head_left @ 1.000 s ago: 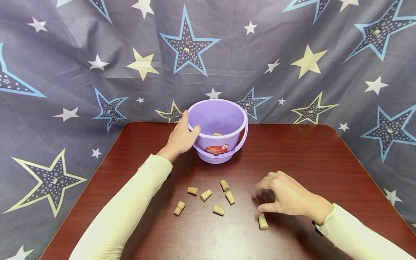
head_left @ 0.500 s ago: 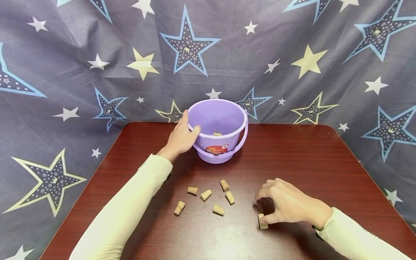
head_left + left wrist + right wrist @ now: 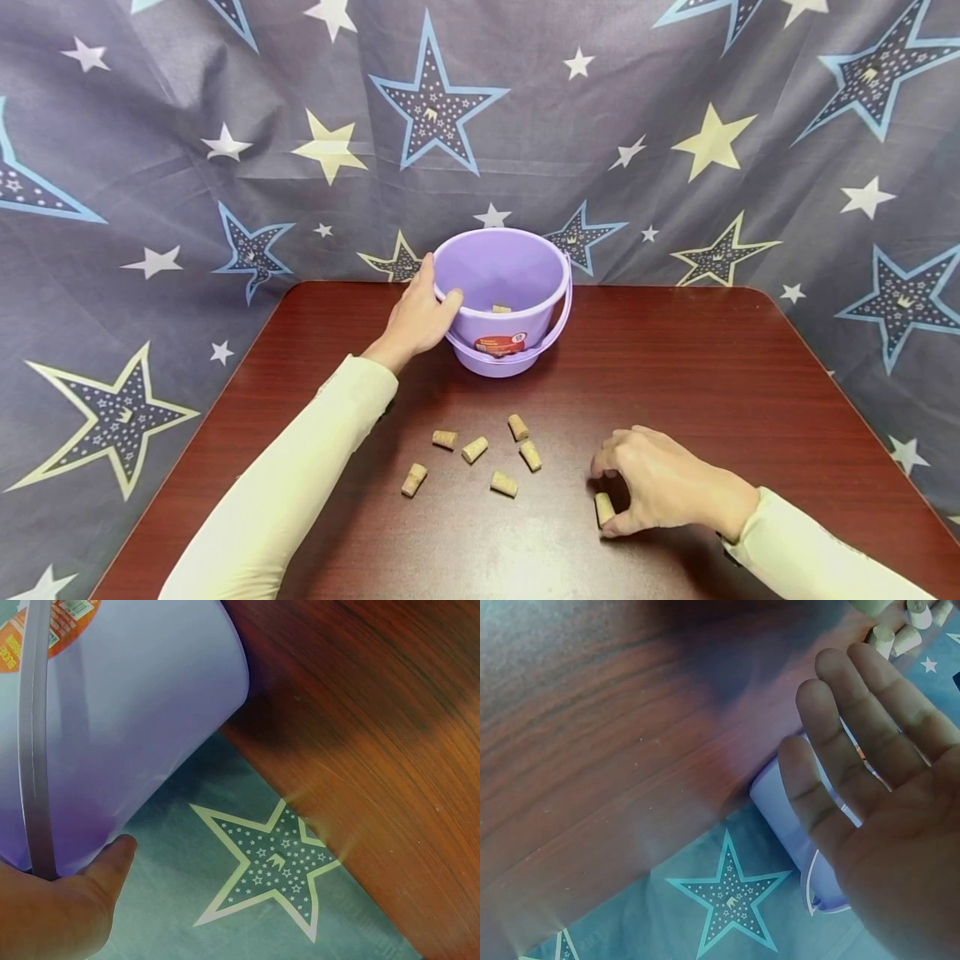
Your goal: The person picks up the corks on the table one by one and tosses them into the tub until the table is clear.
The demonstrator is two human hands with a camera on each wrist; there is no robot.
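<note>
A lilac bucket (image 3: 495,358) stands at the back of the table, a cork visible inside it. My left hand (image 3: 417,315) holds its left side, thumb at the rim and fingers along the outer wall. In the left wrist view, part of that hand (image 3: 67,907) lies against the bucket (image 3: 142,697) beside its handle. At the front right, my right hand (image 3: 652,479) arches over one cork (image 3: 603,507). The thumb touches the cork's near end, while the fingers stand apart from its far end. Fairly straight fingers (image 3: 870,735) show in the right wrist view.
Several corks lie loose mid-table, among them one nearest the left sleeve (image 3: 414,480) and one farther right (image 3: 504,484). The bucket's handle (image 3: 558,325) hangs down in front. A star-patterned cloth (image 3: 637,125) rises behind the dark red table (image 3: 712,358).
My right hand has come down and nearer to me, its thumb moving from beyond the cork's far end to its near end. The left hand and bucket have stayed still.
</note>
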